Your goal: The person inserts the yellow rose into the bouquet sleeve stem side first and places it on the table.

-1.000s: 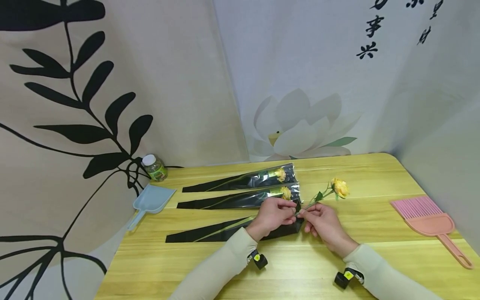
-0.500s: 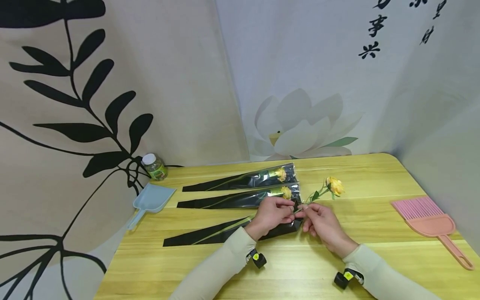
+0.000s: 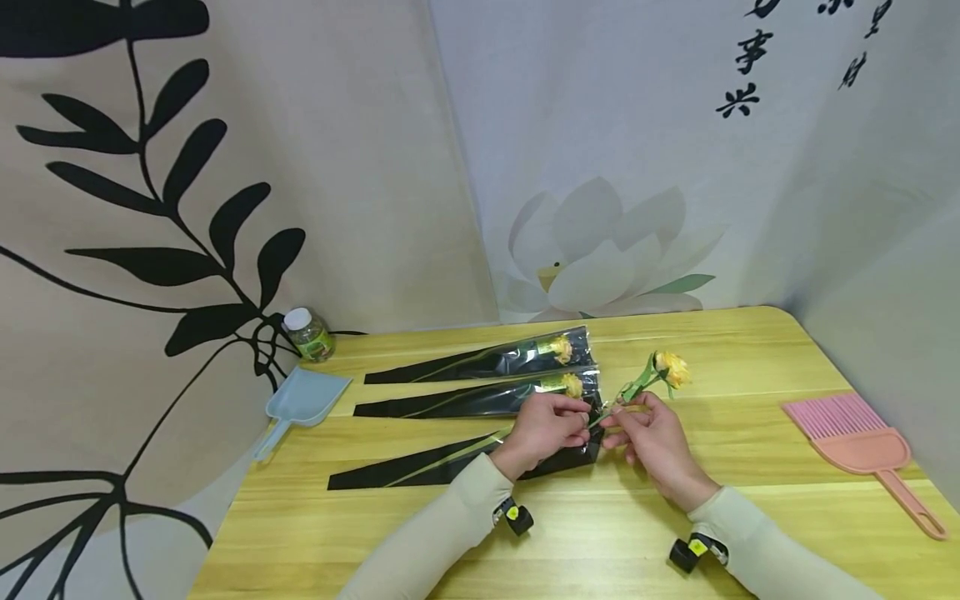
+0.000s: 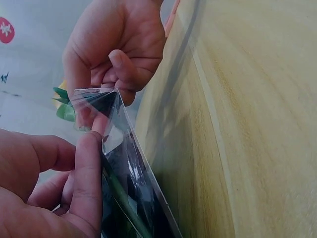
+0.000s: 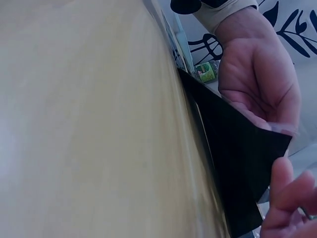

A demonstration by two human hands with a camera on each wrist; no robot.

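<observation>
A yellow flower (image 3: 672,369) with a green stem and leaves (image 3: 636,385) leans up to the right at the mouth of a black-and-clear flower sleeve (image 3: 420,468). My left hand (image 3: 546,433) pinches that mouth between thumb and fingers. In the left wrist view the clear front of the sleeve and a green stem (image 4: 121,201) inside it show beside my left fingers. My right hand (image 3: 654,446) pinches the stem just below the leaves, close to the sleeve's opening. The right wrist view has the sleeve's black back (image 5: 233,139) between both hands, the stem mostly hidden.
Two sleeves with yellow flowers inside, a rear one (image 3: 480,357) and a nearer one (image 3: 472,397), lie beyond my hands. At left are a blue dustpan (image 3: 307,397) and a lidded jar (image 3: 310,336); a pink brush (image 3: 862,442) lies at right.
The flower has shifted left toward the sleeve over the second. In the last half second my right fingers changed their hold slightly and the leaves came up closer along the stem.
</observation>
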